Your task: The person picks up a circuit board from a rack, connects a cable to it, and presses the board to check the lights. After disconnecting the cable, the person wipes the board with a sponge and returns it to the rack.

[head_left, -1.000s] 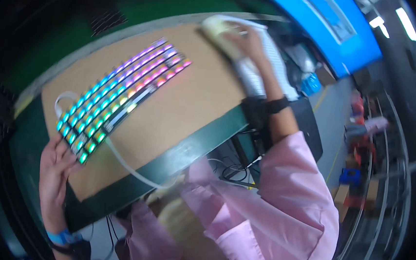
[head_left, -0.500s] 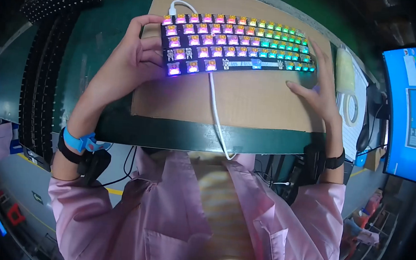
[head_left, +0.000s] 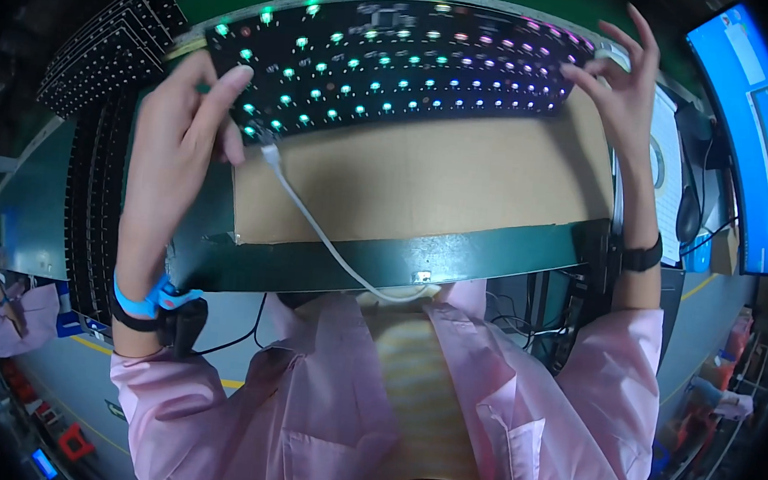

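the lit circuit board (head_left: 370, 75) tilts over the brown sheet's (head_left: 425, 176) far part, underside showing. by the sheet's left side, the left hand's (head_left: 173, 142) fingers clasp the board's end; by its right, the right hand's (head_left: 628, 95) are partly spread, hold unclear.

A blue-screened monitor (head_left: 744, 115) stands right of a black mouse (head_left: 689, 215) and white papers (head_left: 666, 192).
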Available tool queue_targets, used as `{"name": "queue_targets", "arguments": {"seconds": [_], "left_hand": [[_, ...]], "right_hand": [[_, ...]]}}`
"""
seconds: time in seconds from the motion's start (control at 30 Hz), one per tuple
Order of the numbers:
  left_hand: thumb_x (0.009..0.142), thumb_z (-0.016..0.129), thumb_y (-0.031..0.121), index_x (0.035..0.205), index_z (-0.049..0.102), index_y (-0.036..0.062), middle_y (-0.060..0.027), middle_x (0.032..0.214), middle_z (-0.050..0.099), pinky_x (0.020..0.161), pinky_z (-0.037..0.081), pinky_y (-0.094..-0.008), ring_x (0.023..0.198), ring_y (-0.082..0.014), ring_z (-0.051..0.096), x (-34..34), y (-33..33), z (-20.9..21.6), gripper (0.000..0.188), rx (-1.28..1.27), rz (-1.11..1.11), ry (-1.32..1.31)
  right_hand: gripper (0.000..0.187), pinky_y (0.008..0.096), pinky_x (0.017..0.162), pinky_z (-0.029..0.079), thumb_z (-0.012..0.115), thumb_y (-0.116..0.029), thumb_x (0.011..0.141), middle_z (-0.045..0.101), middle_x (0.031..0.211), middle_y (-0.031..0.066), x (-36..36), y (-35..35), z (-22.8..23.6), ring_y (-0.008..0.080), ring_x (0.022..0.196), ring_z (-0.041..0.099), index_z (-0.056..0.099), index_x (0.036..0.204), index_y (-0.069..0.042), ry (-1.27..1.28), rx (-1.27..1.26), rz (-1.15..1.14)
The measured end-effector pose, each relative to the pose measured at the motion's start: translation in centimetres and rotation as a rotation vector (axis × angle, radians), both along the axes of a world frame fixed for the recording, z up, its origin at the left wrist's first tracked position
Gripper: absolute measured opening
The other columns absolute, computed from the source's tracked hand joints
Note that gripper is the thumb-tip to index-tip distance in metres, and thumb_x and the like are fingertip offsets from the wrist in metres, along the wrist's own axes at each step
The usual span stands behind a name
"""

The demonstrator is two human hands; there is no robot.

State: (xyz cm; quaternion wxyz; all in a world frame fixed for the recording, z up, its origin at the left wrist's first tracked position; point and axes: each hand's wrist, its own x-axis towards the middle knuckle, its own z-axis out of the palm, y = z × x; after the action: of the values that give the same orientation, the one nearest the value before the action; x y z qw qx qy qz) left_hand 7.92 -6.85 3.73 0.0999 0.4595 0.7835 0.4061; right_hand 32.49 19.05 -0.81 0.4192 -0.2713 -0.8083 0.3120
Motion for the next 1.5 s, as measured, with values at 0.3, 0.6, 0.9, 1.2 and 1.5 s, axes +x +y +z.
{"name": "queue_targets", "arguments": {"seconds": [0.3, 0.6, 0.9, 1.2, 1.5], "left_hand": [[0.082, 0.057, 0.032, 0.078, 0.046, -0.0007, -0.0105, 0.053, 0.055, 0.048, 0.045, -0.0243, 0.050, -0.0193, 0.057, -2.0, 3.6, -1.8, 0.035, -0.602, -0.086, -0.109], [0.054, 0.076, 0.035, 0.124, 0.034, -0.0001, -0.0227, 0.110, 0.047, 0.089, 0.039, -0.0407, 0.104, -0.0355, 0.047, 0.6, 7.4, -2.2, 0.089, -0.333, -0.631, 0.660], [0.053, 0.075, 0.040, 0.128, 0.035, 0.0037, -0.0186, 0.113, 0.047, 0.089, 0.039, -0.0373, 0.104, -0.0340, 0.048, 3.9, 12.3, 3.1, 0.092, -0.153, -0.246, 0.817], [0.051, 0.070, 0.040, 0.120, 0.033, -0.0083, -0.0215, 0.100, 0.045, 0.080, 0.043, -0.0384, 0.092, -0.0341, 0.049, 9.2, 18.9, 3.8, 0.093, -0.085, -0.102, 0.682], [0.055, 0.070, 0.052, 0.123, 0.040, -0.0006, -0.0199, 0.106, 0.051, 0.081, 0.044, -0.0378, 0.094, -0.0319, 0.054, -2.1, 19.0, 4.4, 0.091, 0.098, 0.189, 1.027]], "right_hand": [[0.046, 0.0230, 0.059, 0.045, 0.064, -0.007, 0.074, 0.055, 0.098, 0.0121, -1.8, 2.5, -0.4, 0.0126, 0.069, 0.056, 0.045, 0.116, -0.004, -0.308, -0.050, 0.045], [0.059, 0.0236, 0.062, 0.046, 0.065, -0.007, 0.073, 0.049, 0.108, 0.0122, -2.1, 0.9, 2.8, 0.0166, 0.072, 0.056, 0.035, 0.123, -0.005, -0.229, 0.631, 0.225], [0.022, 0.0222, 0.060, 0.045, 0.055, -0.018, 0.084, 0.058, 0.073, 0.0034, -3.2, -2.4, 1.5, 0.0104, 0.063, 0.055, 0.056, 0.099, -0.002, -0.130, 0.013, 0.456], [0.026, 0.0160, 0.040, 0.028, 0.045, -0.025, 0.090, 0.045, 0.049, -0.0026, -3.4, -4.1, 0.6, 0.0023, 0.043, 0.038, 0.054, 0.078, -0.004, 0.088, -0.795, 0.733], [0.023, 0.0209, 0.039, 0.026, 0.045, -0.018, 0.090, 0.040, 0.047, -0.0041, -0.6, -1.2, -1.7, 0.0033, 0.040, 0.035, 0.050, 0.072, -0.005, 0.115, -0.330, 0.385]]}}
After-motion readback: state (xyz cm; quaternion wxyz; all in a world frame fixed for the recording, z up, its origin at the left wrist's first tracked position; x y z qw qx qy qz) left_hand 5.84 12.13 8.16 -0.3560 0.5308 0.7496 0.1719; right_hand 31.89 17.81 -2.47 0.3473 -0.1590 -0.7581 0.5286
